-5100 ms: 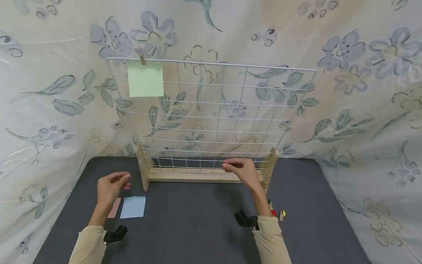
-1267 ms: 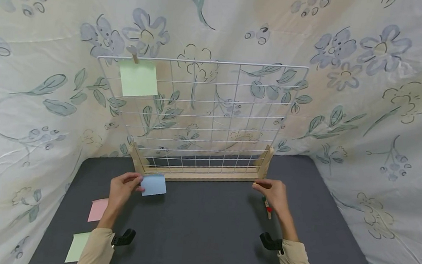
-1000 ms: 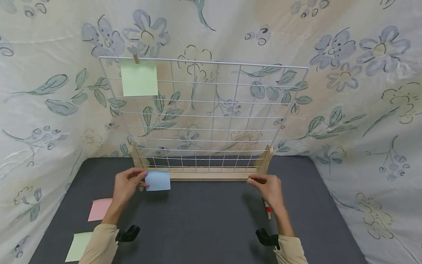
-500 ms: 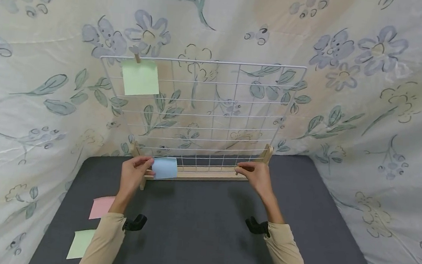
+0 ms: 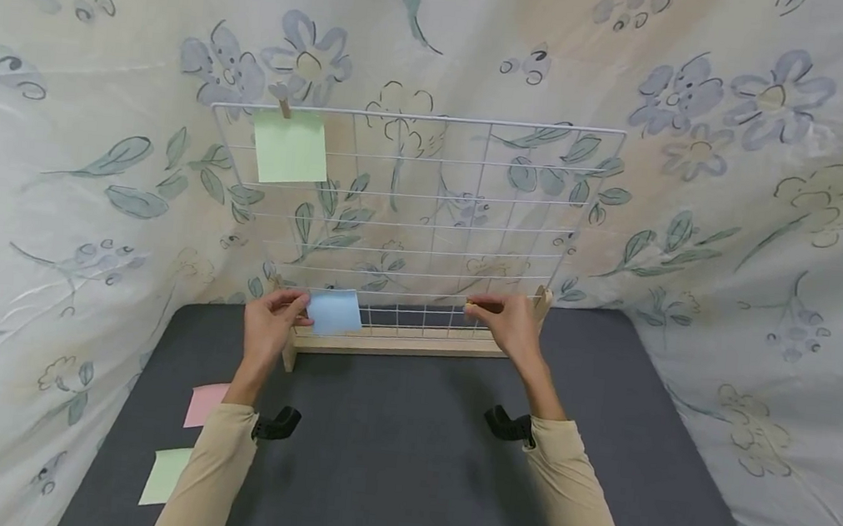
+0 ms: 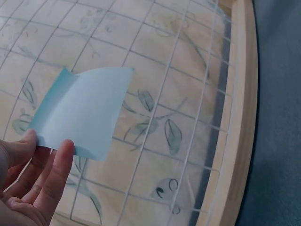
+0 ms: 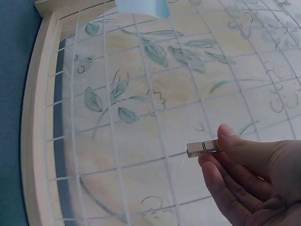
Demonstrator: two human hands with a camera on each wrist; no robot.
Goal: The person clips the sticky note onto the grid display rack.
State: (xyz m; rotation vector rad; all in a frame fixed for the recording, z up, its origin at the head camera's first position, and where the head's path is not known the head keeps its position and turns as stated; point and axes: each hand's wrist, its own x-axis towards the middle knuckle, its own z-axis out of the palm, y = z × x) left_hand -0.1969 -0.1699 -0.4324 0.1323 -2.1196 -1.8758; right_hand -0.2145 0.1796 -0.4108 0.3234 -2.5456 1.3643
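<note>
My left hand (image 5: 270, 322) pinches a light blue paper note (image 5: 335, 311) by its left edge, in front of the lower left of a white wire grid (image 5: 457, 201). In the left wrist view the note (image 6: 87, 113) bends slightly, thumb on one side and fingers behind it. My right hand (image 5: 510, 325) is raised before the grid's lower right. Between its thumb and fingertips it holds a small wooden clothespin (image 7: 203, 148), its tip pointing away from the hand. High on the grid's left a green note (image 5: 290, 147) hangs from another clothespin (image 5: 284, 107).
The grid stands in a wooden base (image 5: 399, 345) at the back of the dark grey table (image 5: 389, 461). A pink note (image 5: 205, 404) and a green note (image 5: 165, 476) lie at the table's left, partly beside my left sleeve. Floral fabric (image 5: 786, 312) hangs behind and at both sides.
The blue note has been picked up from the table and raised rightward to the grid's lower bars. My right hand has moved up and left, bringing the clothespin towards the note.
</note>
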